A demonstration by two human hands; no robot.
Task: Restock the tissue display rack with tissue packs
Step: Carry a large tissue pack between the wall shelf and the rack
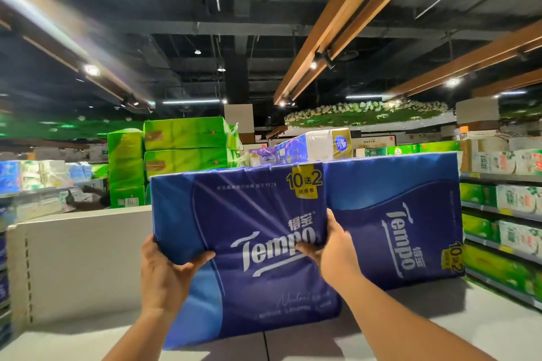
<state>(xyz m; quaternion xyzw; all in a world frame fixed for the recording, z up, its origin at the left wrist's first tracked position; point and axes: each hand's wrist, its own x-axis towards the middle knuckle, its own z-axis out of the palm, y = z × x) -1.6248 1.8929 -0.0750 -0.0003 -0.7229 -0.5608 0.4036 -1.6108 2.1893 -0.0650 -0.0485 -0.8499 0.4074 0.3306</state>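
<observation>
A large blue Tempo tissue pack [249, 231] stands upright on the white top shelf of the display rack [88, 246]. My left hand [164, 275] grips its left side, thumb across the front. My right hand [331, 249] holds its right edge, fingers curled into the wrapper. Right beside it, touching, stands a second blue Tempo pack [396, 214], its print turned sideways.
Behind the rack's back panel rise stacked green tissue packs [181, 152] and a white and purple pack [316, 145]. Shelves of green and white tissue packs [504, 220] line the right aisle. More shelves with pale packs [38, 182] stand at left.
</observation>
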